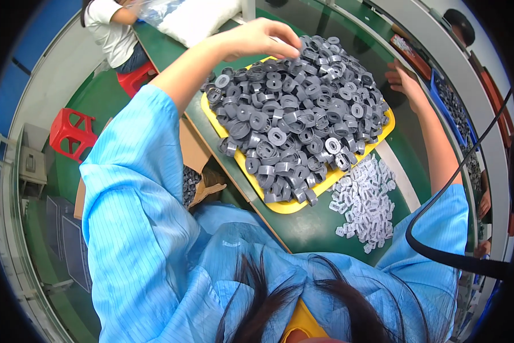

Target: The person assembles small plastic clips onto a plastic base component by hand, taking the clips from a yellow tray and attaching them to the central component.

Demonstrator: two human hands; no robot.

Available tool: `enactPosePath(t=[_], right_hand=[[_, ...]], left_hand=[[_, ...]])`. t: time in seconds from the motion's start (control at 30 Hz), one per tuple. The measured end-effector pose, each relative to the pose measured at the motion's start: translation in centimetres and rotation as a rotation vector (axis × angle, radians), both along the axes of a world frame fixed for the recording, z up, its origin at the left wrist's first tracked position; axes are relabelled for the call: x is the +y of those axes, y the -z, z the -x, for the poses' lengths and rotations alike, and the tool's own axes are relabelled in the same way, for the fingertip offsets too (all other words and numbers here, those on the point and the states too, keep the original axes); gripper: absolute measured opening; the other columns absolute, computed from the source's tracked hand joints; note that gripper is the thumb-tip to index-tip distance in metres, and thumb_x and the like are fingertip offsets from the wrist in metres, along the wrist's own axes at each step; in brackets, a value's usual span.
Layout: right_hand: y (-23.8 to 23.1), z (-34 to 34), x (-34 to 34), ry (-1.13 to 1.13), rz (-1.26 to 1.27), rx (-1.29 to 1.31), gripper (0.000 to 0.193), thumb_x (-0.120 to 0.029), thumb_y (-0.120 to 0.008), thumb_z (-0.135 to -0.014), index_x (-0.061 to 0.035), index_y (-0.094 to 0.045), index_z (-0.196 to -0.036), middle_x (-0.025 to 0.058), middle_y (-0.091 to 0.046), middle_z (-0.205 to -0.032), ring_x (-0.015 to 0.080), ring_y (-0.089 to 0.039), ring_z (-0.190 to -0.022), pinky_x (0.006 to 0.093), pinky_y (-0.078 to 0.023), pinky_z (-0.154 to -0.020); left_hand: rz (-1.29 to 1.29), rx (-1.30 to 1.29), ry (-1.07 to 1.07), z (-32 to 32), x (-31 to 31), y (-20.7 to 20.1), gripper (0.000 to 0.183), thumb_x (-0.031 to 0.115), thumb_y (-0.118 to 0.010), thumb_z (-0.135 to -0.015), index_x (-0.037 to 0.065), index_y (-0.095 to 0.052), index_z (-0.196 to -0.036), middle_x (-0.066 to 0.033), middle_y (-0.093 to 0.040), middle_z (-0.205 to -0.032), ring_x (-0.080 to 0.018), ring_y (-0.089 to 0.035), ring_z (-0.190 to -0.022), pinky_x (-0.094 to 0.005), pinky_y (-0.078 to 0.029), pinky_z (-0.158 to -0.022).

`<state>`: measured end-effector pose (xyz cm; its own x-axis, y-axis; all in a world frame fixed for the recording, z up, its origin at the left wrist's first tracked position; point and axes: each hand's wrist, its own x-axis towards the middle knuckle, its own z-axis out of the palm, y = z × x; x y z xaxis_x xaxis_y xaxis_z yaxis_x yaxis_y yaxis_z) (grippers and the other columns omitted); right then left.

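Note:
A big heap of grey plastic ring-shaped parts overfills a yellow tray on the green table. At the far edge of the heap is my left hand, its fingers bent toward the thumb. A pale bit shows between them, too small to make out. My right hand is raised beyond the right side of the heap, fingers apart and nothing seen in them. Small white plastic pieces lie in a loose pile on the table, near the tray's right corner.
An open cardboard box with dark parts stands left of the table edge. Red stools are on the floor. Another person sits at far left, near a clear bag of white material. Blue bins line the right side. A black cable crosses at right.

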<state>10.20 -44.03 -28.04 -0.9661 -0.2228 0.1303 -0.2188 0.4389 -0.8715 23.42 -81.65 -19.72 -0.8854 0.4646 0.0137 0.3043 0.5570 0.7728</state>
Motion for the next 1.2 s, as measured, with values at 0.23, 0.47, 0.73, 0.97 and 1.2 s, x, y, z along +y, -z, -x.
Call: enactPosePath(t=[0.23,0.47,0.73,0.97,1.2], right_hand=[[-1.9,-3.0,1.7,-0.014,-0.006,-0.040,0.063,-0.057,-0.047,-0.089,-0.0044,-0.053,-0.122,0.0068,-0.061,-0.103,0.0122,-0.056,-0.090,0.0261,-0.046,-0.080],[-4.1,-5.1,2.0,-0.048,-0.026,0.026,0.054,-0.051,-0.051,-0.090,-0.0054,-0.054,-0.119,0.0016,-0.061,-0.094,0.0059,-0.055,-0.080,0.0204,-0.047,-0.075],[-5.4,-11.5,-1.0,-0.292,-0.092,0.099,0.040,-0.036,-0.049,-0.095,-0.0049,-0.057,-0.119,-0.0008,-0.060,-0.093,0.0042,-0.054,-0.080,0.0194,-0.046,-0.074],[-5.8,-18.4,0.8,-0.430,-0.037,0.045,0.038,-0.027,-0.043,-0.098,0.0005,-0.052,-0.124,0.0028,-0.061,-0.093,0.0066,-0.054,-0.078,0.0201,-0.043,-0.072],[-3.9,-20.8,-1.6,-0.431,-0.141,0.005,0.038,-0.024,-0.048,-0.096,0.0021,-0.051,-0.123,0.0020,-0.060,-0.093,0.0079,-0.053,-0.080,0.0217,-0.043,-0.073]], left_hand=[[0.340,0.104,-0.373,-3.4,-11.0,3.0,0.087,-0.001,-0.059,-0.064,0.021,-0.030,-0.143,-0.0118,-0.037,-0.142,-0.0259,-0.040,-0.127,-0.0333,-0.036,-0.103],[0.339,-0.191,-0.327,-1.1,-15.0,7.8,0.071,-0.009,-0.049,-0.067,0.016,-0.048,-0.133,-0.0076,-0.055,-0.122,-0.0162,-0.051,-0.108,-0.0280,-0.042,-0.090],[0.357,0.533,-0.593,-3.7,-16.2,10.9,0.035,0.015,-0.069,-0.072,0.011,-0.066,-0.107,-0.0128,-0.063,-0.101,-0.0244,-0.061,-0.094,-0.0332,-0.048,-0.086],[-1.267,0.087,-0.666,-14.8,-29.1,14.9,0.038,0.015,-0.051,-0.089,-0.006,-0.048,-0.121,-0.0178,-0.051,-0.115,-0.0299,-0.052,-0.104,-0.0336,-0.048,-0.080],[-1.388,-0.028,-1.122,-28.8,-29.8,27.4,0.026,0.017,-0.063,-0.085,-0.002,-0.055,-0.101,-0.0132,-0.055,-0.090,-0.0241,-0.056,-0.082,-0.0279,-0.049,-0.058]])
